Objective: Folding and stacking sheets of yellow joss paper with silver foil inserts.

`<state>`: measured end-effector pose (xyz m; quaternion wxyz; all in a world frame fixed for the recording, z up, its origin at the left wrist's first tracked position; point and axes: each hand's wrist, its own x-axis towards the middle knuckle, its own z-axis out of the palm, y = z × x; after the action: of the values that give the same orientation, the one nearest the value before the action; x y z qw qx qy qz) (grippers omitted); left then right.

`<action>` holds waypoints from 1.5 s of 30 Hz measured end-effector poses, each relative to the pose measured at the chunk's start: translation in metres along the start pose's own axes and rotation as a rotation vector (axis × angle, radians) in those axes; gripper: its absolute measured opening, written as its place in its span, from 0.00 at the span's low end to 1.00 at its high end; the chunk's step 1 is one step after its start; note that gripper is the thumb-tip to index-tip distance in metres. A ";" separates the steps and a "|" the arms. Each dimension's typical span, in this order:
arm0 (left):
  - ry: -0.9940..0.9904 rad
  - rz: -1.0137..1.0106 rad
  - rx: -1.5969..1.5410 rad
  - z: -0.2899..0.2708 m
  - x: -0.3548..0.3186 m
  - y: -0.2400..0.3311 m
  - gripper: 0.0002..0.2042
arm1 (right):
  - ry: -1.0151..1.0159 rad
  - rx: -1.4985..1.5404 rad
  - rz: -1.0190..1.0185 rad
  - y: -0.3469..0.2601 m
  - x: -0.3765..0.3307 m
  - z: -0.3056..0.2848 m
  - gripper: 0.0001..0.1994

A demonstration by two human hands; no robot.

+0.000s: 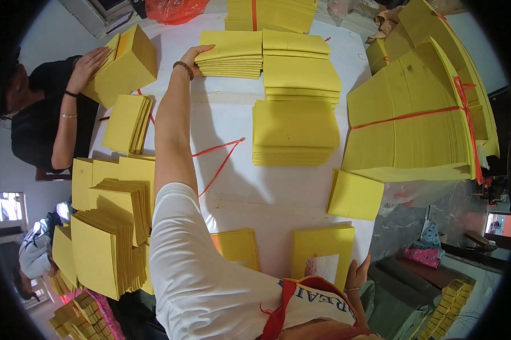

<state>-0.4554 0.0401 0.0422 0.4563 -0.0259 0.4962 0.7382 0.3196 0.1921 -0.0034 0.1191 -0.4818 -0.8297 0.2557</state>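
My left hand, with a beaded bracelet at the wrist, reaches far across the white table. It grips the left end of a stack of yellow folded paper sheets, fingers on top. Two more yellow stacks touch or stand close on the right: a far one and a nearer one. Low at the right, my right hand rests at the table's edge, fingers apart and holding nothing I can see. Beside it lies a yellow stack with a pale printed sheet on it.
A red string lies on the white table. Big yellow bundles tied with red cord stand at the right. Several yellow piles crowd the left side. At the far left a co-worker's hand touches a yellow block.
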 end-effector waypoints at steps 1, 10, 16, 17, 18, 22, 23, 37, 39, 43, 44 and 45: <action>-0.012 0.001 0.017 0.000 -0.001 0.000 0.20 | -0.009 0.027 0.000 0.000 0.000 0.000 0.30; -0.015 0.252 0.052 0.000 -0.009 0.006 0.27 | -0.048 0.059 0.064 -0.004 0.000 -0.001 0.30; 0.072 0.246 -0.079 0.019 -0.023 0.006 0.39 | -0.034 0.161 0.043 -0.007 0.001 -0.002 0.31; 0.082 0.247 -0.078 0.016 -0.023 0.005 0.39 | -0.039 0.157 0.049 -0.008 0.002 -0.002 0.31; 0.133 0.279 -0.111 0.010 -0.018 0.003 0.39 | -0.048 0.158 0.048 -0.005 0.002 0.000 0.31; 0.220 0.431 -0.126 -0.001 -0.008 0.002 0.40 | -0.023 0.119 0.056 -0.004 0.001 0.000 0.30; 0.223 0.433 -0.123 -0.003 -0.009 0.001 0.40 | -0.027 0.114 0.081 -0.008 0.001 -0.001 0.30; 0.630 0.612 0.074 0.008 -0.033 -0.020 0.37 | -0.049 0.237 0.154 -0.017 0.000 -0.005 0.31; 0.644 0.584 0.119 0.016 -0.050 -0.029 0.34 | -0.047 0.196 0.162 -0.009 -0.003 -0.003 0.30; 0.655 0.662 0.058 0.043 -0.097 -0.052 0.26 | -0.048 0.277 0.099 -0.012 0.001 -0.005 0.26; 0.637 0.694 0.023 0.055 -0.112 -0.061 0.23 | -0.026 0.220 0.073 -0.011 0.002 -0.004 0.26; 0.645 0.696 0.020 0.069 -0.133 -0.072 0.23 | -0.005 0.162 0.047 -0.008 0.000 -0.004 0.26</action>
<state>-0.2990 0.0127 0.0912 0.0047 -0.0816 0.5987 0.7968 0.3152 0.1900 0.0048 0.1496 -0.4892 -0.7950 0.3261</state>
